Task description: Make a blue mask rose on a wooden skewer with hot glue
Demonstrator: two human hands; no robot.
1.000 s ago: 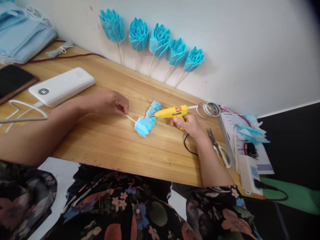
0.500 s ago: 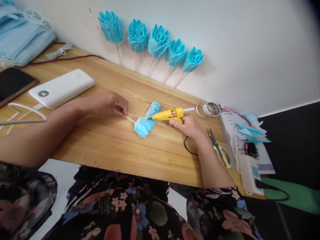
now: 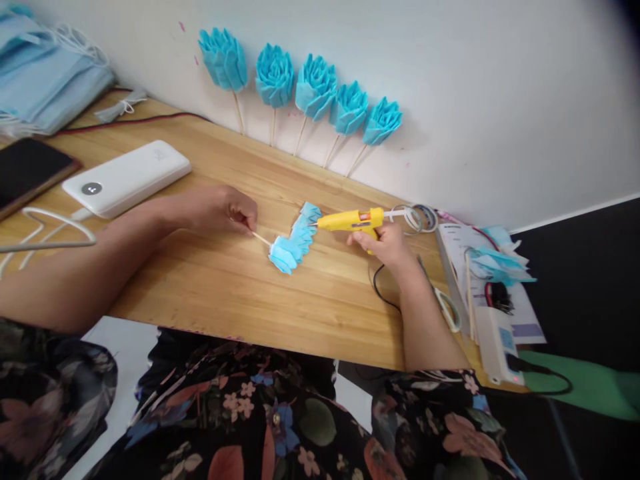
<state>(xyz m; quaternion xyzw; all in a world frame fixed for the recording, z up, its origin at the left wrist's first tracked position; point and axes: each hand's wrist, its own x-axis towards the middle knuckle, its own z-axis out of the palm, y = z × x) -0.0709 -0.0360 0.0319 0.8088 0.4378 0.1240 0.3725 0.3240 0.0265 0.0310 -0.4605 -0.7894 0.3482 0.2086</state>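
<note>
Between its fingertips my left hand (image 3: 233, 212) pinches a thin wooden stick (image 3: 262, 239). The stick's far end meets a blue folded strip (image 3: 302, 239), which is partly rolled around it and stretches away to the upper right over the table. My right hand (image 3: 384, 244) is closed round the handle of a yellow glue gun (image 3: 350, 221). The nozzle points left, at the edge of the strip's upper part; whether it touches I cannot tell. A white glue stick (image 3: 395, 213) sticks out of the gun's back.
Several blue flowers (image 3: 316, 87) on sticks lean against the wall. A white power bank (image 3: 131, 177), a phone (image 3: 33, 175) and folded masks (image 3: 47, 73) lie left. Scissors (image 3: 447, 310), tape rolls (image 3: 423, 219) and a white power strip (image 3: 497, 347) lie right.
My right hand has drawn the glue gun to the right and slightly up, away from the rolled end along the strip. My left hand and the stick have hardly moved.
</note>
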